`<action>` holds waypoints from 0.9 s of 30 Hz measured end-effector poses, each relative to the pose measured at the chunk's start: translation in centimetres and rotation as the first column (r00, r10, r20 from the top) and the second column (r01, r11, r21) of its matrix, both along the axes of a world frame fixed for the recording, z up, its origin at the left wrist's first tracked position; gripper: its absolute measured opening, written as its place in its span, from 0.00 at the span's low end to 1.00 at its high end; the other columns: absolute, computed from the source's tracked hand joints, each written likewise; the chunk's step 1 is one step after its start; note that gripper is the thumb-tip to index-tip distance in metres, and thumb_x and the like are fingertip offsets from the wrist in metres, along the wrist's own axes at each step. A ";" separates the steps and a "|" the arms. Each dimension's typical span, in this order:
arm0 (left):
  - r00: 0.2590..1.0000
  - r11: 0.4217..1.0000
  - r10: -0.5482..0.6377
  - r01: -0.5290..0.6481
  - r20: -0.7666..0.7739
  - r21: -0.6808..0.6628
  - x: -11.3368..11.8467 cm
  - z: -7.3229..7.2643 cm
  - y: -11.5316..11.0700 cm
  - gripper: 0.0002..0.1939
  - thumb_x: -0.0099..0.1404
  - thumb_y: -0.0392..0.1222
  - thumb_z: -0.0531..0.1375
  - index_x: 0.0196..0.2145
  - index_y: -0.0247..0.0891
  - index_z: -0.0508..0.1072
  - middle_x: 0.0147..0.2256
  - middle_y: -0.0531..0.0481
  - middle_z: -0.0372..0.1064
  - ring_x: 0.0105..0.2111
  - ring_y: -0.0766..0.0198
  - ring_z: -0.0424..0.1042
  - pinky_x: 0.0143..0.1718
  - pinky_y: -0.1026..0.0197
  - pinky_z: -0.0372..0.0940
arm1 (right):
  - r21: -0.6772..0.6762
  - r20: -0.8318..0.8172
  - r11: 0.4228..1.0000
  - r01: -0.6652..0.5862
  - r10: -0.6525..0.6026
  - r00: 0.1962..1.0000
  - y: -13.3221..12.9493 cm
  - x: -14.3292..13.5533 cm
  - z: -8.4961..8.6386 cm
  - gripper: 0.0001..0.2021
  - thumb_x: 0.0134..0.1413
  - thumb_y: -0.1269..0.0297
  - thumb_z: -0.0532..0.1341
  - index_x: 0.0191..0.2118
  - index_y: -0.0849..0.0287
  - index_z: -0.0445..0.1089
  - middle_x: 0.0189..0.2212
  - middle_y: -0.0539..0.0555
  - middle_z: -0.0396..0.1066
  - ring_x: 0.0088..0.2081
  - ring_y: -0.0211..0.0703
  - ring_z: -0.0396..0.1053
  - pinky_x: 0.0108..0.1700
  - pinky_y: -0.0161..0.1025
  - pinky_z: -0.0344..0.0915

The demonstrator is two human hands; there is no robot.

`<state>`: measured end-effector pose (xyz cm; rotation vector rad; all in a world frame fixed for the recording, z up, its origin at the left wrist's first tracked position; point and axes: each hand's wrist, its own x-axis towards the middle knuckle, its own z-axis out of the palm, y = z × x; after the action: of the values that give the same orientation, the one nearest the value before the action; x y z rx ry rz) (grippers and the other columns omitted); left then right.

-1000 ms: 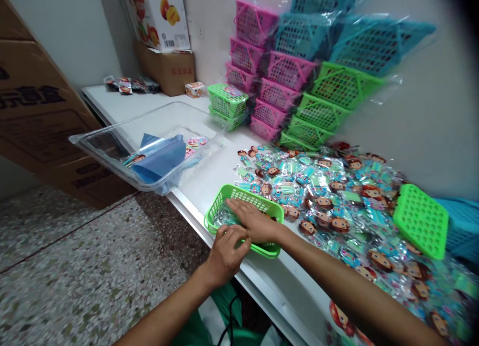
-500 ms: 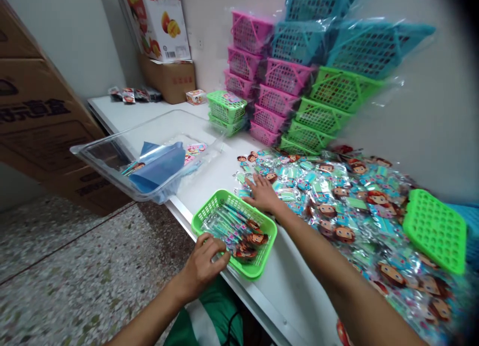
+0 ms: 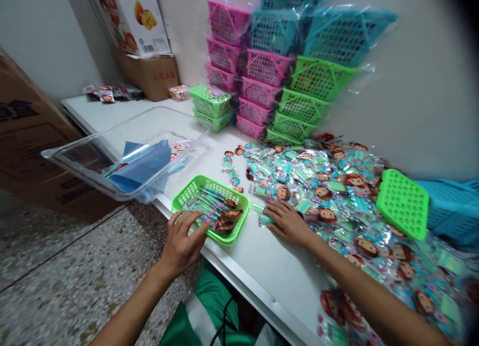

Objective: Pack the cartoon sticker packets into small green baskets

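A bright green plastic basket [image 3: 241, 226] sits at the table's front edge. Inside it lie several slim clear-wrapped sticks with doll-head tops [image 3: 215, 209]. My left hand [image 3: 183, 241] is at the basket's near left rim, fingers loosely bent and apart over the edge; whether they touch the contents is unclear. To the right of the basket, my right hand [image 3: 286, 224] lies palm down with fingers spread on small clear packets with green and blue pieces [image 3: 264, 211]. These packets are at the near edge of a big heap of similar doll-face packets [image 3: 325, 191].
Stacked pink [image 3: 258, 91], blue [image 3: 275, 32] and green baskets [image 3: 305, 104] in clear wrap stand against the wall. A clear plastic bin [image 3: 140, 196] with blue sheets overhangs the table's left edge. A green perforated basket [image 3: 402, 204] lies upside down at right, beside blue baskets [image 3: 454, 206].
My right hand has moved from beyond the basket to the packets on its right. My left hand has lifted slightly, its fingers spreading more at the rim. The camera view has shifted.
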<state>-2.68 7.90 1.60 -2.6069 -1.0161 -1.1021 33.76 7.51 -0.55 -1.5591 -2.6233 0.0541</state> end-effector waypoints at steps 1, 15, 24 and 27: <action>0.998 1.000 0.021 -0.022 0.056 0.019 0.5 0.2 -1.2 0.22 0.55 0.30 0.62 0.48 0.40 0.67 0.49 0.38 0.65 0.50 0.50 0.64 0.51 0.39 0.56 | 0.023 -0.035 0.999 0.040 -0.039 0.999 -0.6 0.5 0.3 0.18 0.60 0.58 0.52 0.52 0.58 0.65 0.54 0.60 0.64 0.57 0.52 0.55 0.58 0.52 0.46; 0.452 -0.087 0.659 0.840 0.601 -0.536 16.9 -1.0 -8.8 0.21 0.58 0.47 0.62 0.45 0.29 0.71 0.39 0.38 0.74 0.36 0.55 0.74 0.38 0.57 0.67 | -0.311 -0.681 0.926 0.213 -0.373 0.630 -8.8 -5.0 3.5 0.17 0.65 0.58 0.45 0.37 0.58 0.68 0.32 0.52 0.70 0.37 0.42 0.67 0.40 0.37 0.63; 0.360 -0.097 0.848 0.827 0.389 -0.554 14.3 -2.2 -8.6 0.14 0.51 0.36 0.65 0.38 0.34 0.71 0.30 0.47 0.74 0.25 0.63 0.72 0.29 0.60 0.68 | 0.053 -0.108 0.925 0.375 -0.368 0.923 3.1 -2.9 2.5 0.11 0.57 0.73 0.53 0.43 0.60 0.70 0.45 0.62 0.68 0.51 0.51 0.59 0.53 0.47 0.49; 0.326 -0.088 0.840 0.871 0.435 -0.483 14.1 -1.9 -8.1 0.13 0.54 0.37 0.65 0.38 0.34 0.70 0.32 0.48 0.74 0.28 0.63 0.72 0.34 0.58 0.68 | 0.053 -0.169 0.894 0.445 -0.431 0.886 1.9 -2.1 3.6 0.12 0.61 0.67 0.49 0.44 0.63 0.68 0.41 0.63 0.69 0.46 0.50 0.62 0.48 0.45 0.55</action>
<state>11.47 -0.25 -0.30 -1.2678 -3.5663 -3.3562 31.69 9.39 3.09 -1.9853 -2.0707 0.0207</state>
